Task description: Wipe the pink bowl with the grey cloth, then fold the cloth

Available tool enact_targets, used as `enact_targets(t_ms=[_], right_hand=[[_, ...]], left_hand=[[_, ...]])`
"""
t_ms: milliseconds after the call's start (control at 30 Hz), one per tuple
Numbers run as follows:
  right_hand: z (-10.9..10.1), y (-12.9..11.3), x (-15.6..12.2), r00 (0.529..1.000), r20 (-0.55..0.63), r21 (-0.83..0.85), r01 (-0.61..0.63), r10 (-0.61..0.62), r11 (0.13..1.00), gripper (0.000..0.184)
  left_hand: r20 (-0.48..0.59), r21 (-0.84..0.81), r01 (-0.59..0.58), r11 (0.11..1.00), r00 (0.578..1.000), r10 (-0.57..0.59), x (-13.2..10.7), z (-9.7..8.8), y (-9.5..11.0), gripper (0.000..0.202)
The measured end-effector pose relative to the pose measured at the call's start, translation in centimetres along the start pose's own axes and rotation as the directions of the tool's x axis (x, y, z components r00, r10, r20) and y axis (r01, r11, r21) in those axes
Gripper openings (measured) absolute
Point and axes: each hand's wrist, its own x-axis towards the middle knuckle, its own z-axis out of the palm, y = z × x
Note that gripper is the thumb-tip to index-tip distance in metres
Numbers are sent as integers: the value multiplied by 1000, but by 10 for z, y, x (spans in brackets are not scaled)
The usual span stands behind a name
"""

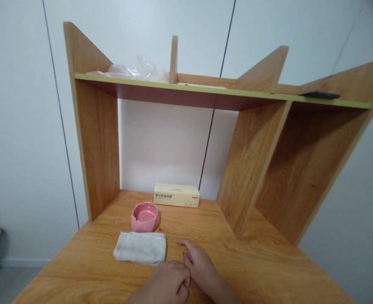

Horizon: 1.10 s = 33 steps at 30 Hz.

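Two containers, pink ashtray (pixel 145 225) and closed box (pixel 176 196), stand beyond curled left fingers (pixel 184 276) and parted right fingers (pixel 189 243).

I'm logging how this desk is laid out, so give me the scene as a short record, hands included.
Left hand: against the right hand, nothing visible in it
Right hand: one finger extended, nothing visible in it
Cloth: folded, ahead and left of the hands
Dish: pink, just beyond the cloth
Box: pale yellow, beyond the dish, to its right
Desk: wood-grain
Shelf: clear plastic at left, dark flat item at right
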Motion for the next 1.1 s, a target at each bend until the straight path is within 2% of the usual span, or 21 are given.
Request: enact_targets(t_ms=[1100], right_hand=[[3, 3, 0, 999, -44, -1, 15, -15, 1000, 40]], left_hand=[[-43, 0, 2, 1000, 999, -2, 0, 1, 1, 23]])
